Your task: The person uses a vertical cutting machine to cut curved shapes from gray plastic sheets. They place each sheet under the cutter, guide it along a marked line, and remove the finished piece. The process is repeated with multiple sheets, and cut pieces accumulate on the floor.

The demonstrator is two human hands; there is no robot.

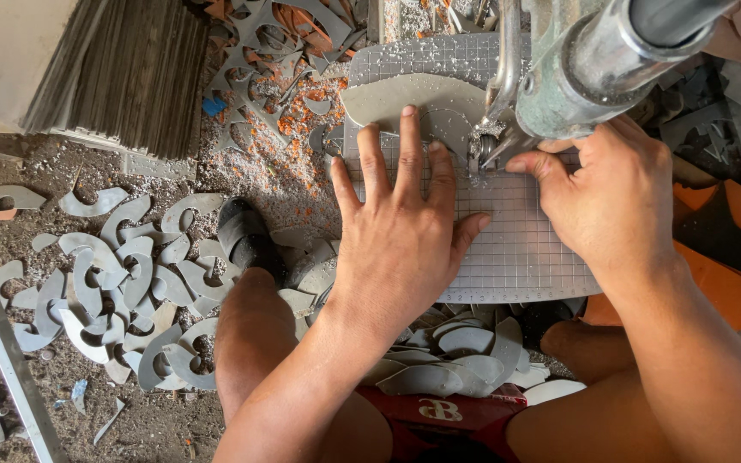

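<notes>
My left hand (pixel 403 225) lies flat, fingers spread, on a grey shoe-sole-shaped sheet (pixel 388 99) that rests on a gridded metal work plate (pixel 516 249). My right hand (pixel 615 201) sits at the right of the plate, thumb and forefinger pinched near the cutting point (pixel 484 146) under a worn green and silver machine head (pixel 589 64). What the right fingers grip is hidden. The sheet reaches up and left beyond my fingertips.
Several grey curved cut-outs (pixel 122 274) litter the dirt floor at left. More cut pieces (pixel 448 360) pile on my lap. A stack of grey sheets (pixel 130 73) stands at the upper left. Orange scraps (pixel 722 257) lie at right. A dark sandal (pixel 246 236) sits by my knee.
</notes>
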